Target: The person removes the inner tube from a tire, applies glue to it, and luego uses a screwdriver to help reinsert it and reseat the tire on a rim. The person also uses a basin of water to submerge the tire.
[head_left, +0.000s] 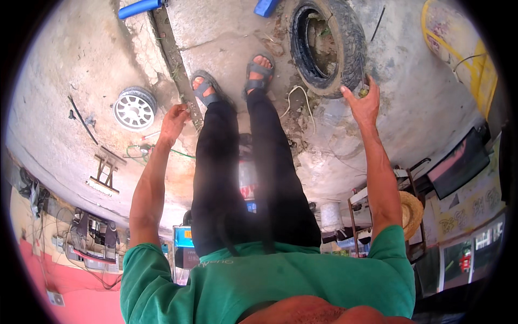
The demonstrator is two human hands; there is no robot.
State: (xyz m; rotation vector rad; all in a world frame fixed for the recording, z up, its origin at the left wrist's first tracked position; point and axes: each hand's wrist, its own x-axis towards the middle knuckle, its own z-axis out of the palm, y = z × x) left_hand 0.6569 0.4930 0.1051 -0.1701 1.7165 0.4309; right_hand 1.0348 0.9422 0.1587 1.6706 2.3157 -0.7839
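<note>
My right hand (366,105) is beside the near right edge of a worn black tyre (352,51) that lies on the concrete. Between its thumb and fingers is a thin-shafted tool with a small yellowish-green handle (363,93), which looks like a screwdriver. Its shaft points away along the tyre's side; whether it touches the rubber I cannot tell. My left hand (175,121) hangs to the left of my legs with its fingers curled together. What those fingers hold, if anything, cannot be made out.
A white spoked wheel rim (134,110) lies left of my left hand. Nearby are a small wooden stool (103,174), a green hose (141,153) and a dark bar (82,120). A pale cord (305,94) curls near my sandals. A yellow-and-white sack (458,46) sits far right.
</note>
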